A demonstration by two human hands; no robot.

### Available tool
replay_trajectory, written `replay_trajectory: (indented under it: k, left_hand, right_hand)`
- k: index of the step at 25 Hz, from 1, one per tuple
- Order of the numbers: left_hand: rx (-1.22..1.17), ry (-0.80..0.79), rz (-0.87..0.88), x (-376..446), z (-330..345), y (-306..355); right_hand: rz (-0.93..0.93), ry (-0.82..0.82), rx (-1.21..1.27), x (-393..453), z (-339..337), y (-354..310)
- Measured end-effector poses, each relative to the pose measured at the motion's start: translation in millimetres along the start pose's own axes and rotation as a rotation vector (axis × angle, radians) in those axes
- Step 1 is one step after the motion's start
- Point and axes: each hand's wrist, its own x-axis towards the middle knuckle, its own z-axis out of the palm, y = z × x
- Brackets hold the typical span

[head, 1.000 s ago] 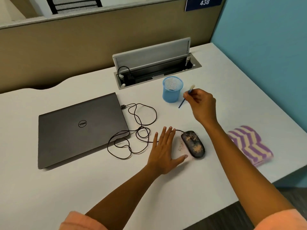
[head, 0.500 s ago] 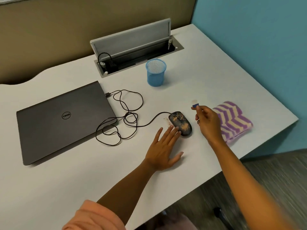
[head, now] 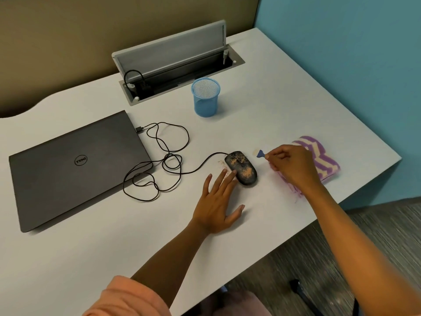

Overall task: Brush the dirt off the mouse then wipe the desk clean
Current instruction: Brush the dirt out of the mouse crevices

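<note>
A black wired mouse (head: pixel 241 167) speckled with tan dirt lies on the white desk (head: pixel 114 242). Some dirt is scattered on the desk just left of it. My left hand (head: pixel 217 201) rests flat on the desk, fingers spread, fingertips touching the mouse's near left side. My right hand (head: pixel 293 167) is closed on a small blue brush (head: pixel 259 153), whose pale bristle tip points left, a short gap to the right of the mouse. A purple and cream striped cloth (head: pixel 323 158) lies behind my right hand, partly hidden by it.
A closed grey laptop (head: pixel 73 165) lies at the left, with the mouse cable (head: pixel 164 160) coiled beside it. A blue mesh cup (head: pixel 205 96) stands behind the mouse. An open cable box (head: pixel 177 62) sits at the back. The desk edge runs close on the right.
My right hand has carried the brush from beside the blue cup down to the right of the mouse, and the bristles now point left toward it. My left hand stays by the mouse.
</note>
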Motion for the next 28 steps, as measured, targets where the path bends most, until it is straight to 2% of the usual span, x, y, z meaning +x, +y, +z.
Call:
replay_trajectory:
  k: [4, 11, 18, 24, 28]
  left_hand:
    - [-0.016, 0.025, 0.005, -1, 1, 0]
    - [0.025, -0.025, 0.008, 2, 2, -1]
    - [0.009, -0.02, 0.009, 2, 1, 0]
    - [-0.004, -0.026, 0.012, 0, 1, 1]
    - [-0.015, -0.006, 0.007, 0, -1, 1]
  right_hand:
    - [-0.097, -0.018, -0.125, 6, 1, -6]
    - [-0.228, -0.016, -0.007, 8, 18, -17]
    - [-0.46, -0.201, -0.209, 0, 28, -15]
    - [-0.584, -0.314, -0.374, -18, 11, -2]
    - [-0.58, -0.254, -0.296, -17, 2, -9]
